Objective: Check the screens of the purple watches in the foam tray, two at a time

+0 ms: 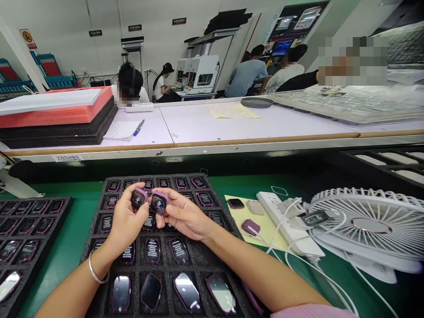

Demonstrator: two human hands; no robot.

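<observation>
Presently, the left hand (129, 216) pinches one purple-cased, rounded-square watch body (139, 198) and the right hand (183, 214) grips a matching second watch (159, 203) beside it, above a black foam tray (162, 269). Its pockets hold similar watches (153, 251), six in the row beyond the hands, four showing in the row nearest the forearms. Left of the left hand, another black foam tray (67, 204) shows ten. Right of the right hand, a yellow paper sheet (266, 225) bears three pieces. Bare green mat (62, 251) separates the trays; a white power strip (271, 201) and round white fan (367, 225) crowd the right. A white-topped bench (192, 126) edges the space beyond the fingers.
</observation>
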